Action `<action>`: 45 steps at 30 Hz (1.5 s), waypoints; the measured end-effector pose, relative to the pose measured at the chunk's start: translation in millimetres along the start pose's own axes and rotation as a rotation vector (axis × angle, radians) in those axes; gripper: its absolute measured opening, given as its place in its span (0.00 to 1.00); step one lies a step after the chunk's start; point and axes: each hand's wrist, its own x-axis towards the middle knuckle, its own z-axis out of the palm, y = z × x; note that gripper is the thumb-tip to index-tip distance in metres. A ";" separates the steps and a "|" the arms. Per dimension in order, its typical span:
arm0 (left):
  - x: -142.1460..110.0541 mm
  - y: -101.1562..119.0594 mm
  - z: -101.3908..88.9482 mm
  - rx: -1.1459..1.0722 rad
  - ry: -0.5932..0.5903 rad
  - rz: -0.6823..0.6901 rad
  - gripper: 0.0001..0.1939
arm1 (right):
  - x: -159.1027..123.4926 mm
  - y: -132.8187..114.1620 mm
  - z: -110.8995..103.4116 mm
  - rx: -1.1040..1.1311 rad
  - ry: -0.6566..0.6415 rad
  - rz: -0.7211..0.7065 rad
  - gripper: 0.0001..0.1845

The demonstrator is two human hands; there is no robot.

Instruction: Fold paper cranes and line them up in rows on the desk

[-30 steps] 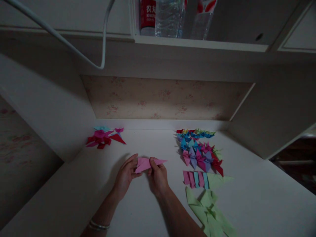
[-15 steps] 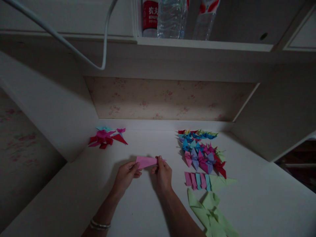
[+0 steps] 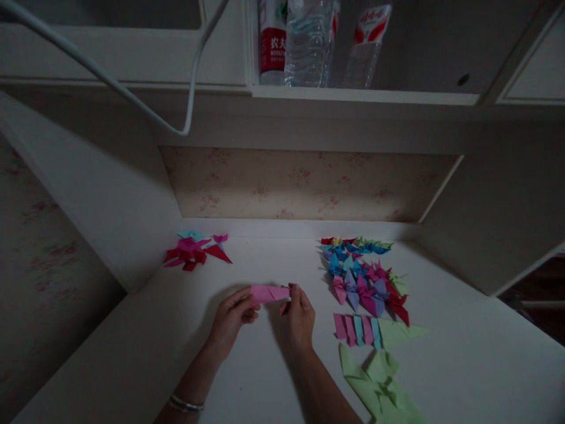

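Grip: left hand and right hand both pinch one pink paper over the counter.
Thumb and fingers have it at either end. On the right, from near to far, lie a green piece, a row of folded strips and a large pile of bright folded shapes; a small pile lies far back on the left.

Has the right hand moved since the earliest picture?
Yes: the right hand has shifted slightly right, nearer the row of pink and blue folded papers.
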 end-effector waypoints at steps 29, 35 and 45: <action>3.4 -4.7 7.5 0.239 0.019 0.144 0.22 | 3.8 10.1 11.9 0.320 -0.156 0.175 0.23; -0.4 -0.9 9.4 0.228 0.017 0.141 0.22 | 2.8 9.4 13.8 0.306 -0.198 0.160 0.22; -0.6 -3.0 11.1 0.240 -0.002 0.127 0.21 | 0.9 17.2 13.4 0.219 -0.339 0.151 0.23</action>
